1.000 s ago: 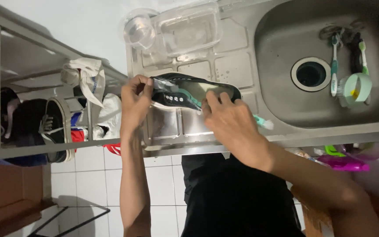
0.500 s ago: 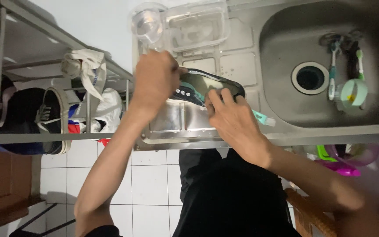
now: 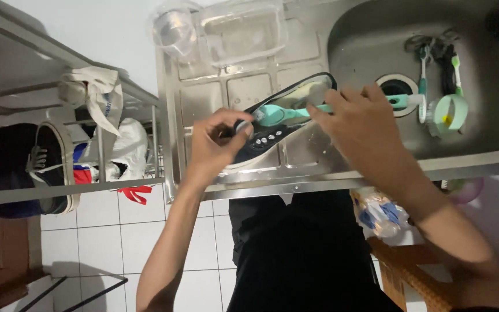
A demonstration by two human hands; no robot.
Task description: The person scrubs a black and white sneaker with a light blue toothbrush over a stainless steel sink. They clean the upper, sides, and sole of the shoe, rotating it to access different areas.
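I see the left hand (image 3: 218, 147) pinching the heel end of a dark shoe (image 3: 278, 124) that lies on its side on the ribbed drainboard of the steel bench (image 3: 203, 98), close to the front edge and just left of the sink basin (image 3: 492, 115). The left fingers (image 3: 244, 124) are closed narrowly on the shoe's rim. My right hand (image 3: 365, 130) is wrapped around the handle of a mint-green brush (image 3: 287, 112), whose head sits inside the shoe's opening; those fingers are curled shut on the handle. At the back edge of the bench stand a clear plastic container (image 3: 244, 32) and a clear cup (image 3: 171, 29). In the basin, beside the drain (image 3: 397, 86), lie two toothbrushes (image 3: 423, 75) and a small green cup (image 3: 449, 112). To the left a metal rack (image 3: 59, 188) carries other shoes and a cloth. My worry is the grip: the drainboard looks wet, the hold on the heel is only a pinch, and a hard brush stroke could, I judge, twist the shoe free and send it over the front edge or into the basin. A stroke that overshoots backwards could also knock the light container.
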